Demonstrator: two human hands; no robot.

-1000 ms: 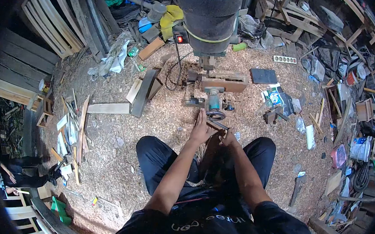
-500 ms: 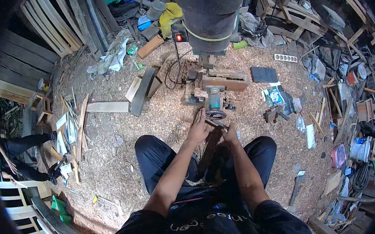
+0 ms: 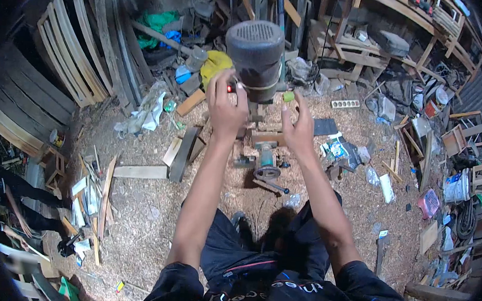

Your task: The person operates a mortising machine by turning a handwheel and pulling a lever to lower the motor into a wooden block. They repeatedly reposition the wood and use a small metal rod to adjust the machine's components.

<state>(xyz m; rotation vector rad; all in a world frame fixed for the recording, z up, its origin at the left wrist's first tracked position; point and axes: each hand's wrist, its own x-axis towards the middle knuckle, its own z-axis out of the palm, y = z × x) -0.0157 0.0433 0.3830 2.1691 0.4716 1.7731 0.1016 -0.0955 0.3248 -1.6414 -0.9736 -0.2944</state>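
A woodworking machine with a dark upright motor (image 3: 254, 50) stands ahead of me. My left hand (image 3: 227, 111) is raised at the motor's left side, with its thumb and fingers around a small switch box (image 3: 232, 87) that has a red light. To the right of the motor, my right hand (image 3: 299, 129) is lifted with thumb and fingers apart, holding nothing. Beneath the hands are the machine's handwheel (image 3: 267, 173) and a crank lever (image 3: 272, 186), both untouched. A wooden block (image 3: 267, 136) sits in the machine behind the handwheel, partly hidden.
Wood shavings cover the floor (image 3: 151, 217). Loose boards (image 3: 140, 172) lie left, and long planks (image 3: 70, 52) lean on the wall. A socket strip (image 3: 345, 104) and a green piece (image 3: 288, 97) lie behind the machine. Another person (image 3: 22, 201) is at far left.
Both hands have left the handwheel and lever and risen to the motor, the left one to the switch box. The view has shifted, showing more of the back wall.
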